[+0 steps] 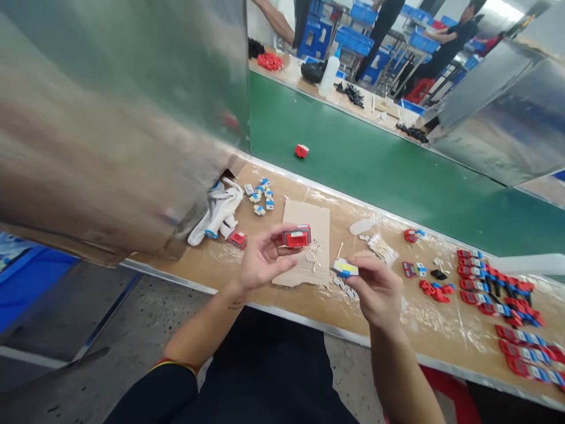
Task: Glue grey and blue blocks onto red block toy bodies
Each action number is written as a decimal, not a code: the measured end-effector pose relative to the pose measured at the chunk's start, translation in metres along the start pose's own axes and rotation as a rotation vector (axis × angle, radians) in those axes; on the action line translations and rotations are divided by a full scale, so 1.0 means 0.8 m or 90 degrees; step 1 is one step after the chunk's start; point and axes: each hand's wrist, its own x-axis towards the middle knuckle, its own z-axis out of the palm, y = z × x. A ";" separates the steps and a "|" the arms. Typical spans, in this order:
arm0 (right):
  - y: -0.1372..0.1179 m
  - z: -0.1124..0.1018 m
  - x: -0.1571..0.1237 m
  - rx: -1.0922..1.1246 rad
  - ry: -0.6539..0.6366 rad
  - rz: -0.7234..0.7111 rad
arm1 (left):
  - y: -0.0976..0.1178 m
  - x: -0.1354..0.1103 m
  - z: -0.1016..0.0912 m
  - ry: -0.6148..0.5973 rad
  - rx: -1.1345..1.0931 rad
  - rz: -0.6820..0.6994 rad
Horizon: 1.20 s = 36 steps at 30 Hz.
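Note:
My left hand [266, 257] grips a red and grey toy vehicle part [296, 237] between thumb and fingers, above a cardboard sheet [291, 277]. Pinched in my right hand [378, 287] is a small white, blue and yellow plastic part [345, 268], just right of the cardboard. The two parts are apart from each other. Several cotton swabs [314, 257] lie on the cardboard. Small grey pieces [344, 288] lie on the table beneath my right hand. To the left, a similar red and grey part [237, 239] rests beside white gloves [224, 206].
Several white-blue-yellow parts [260, 195] lie at the left. More swabs [382, 247] and rows of red-blue toy pieces [481, 282] lie at the right. A green conveyor belt [375, 159] carries one red piece [302, 151]. Metal panels [123, 118] stand at left. People work beyond.

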 end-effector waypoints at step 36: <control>0.008 0.025 -0.102 0.055 -0.087 0.081 | 0.001 -0.097 0.063 -0.104 0.218 0.076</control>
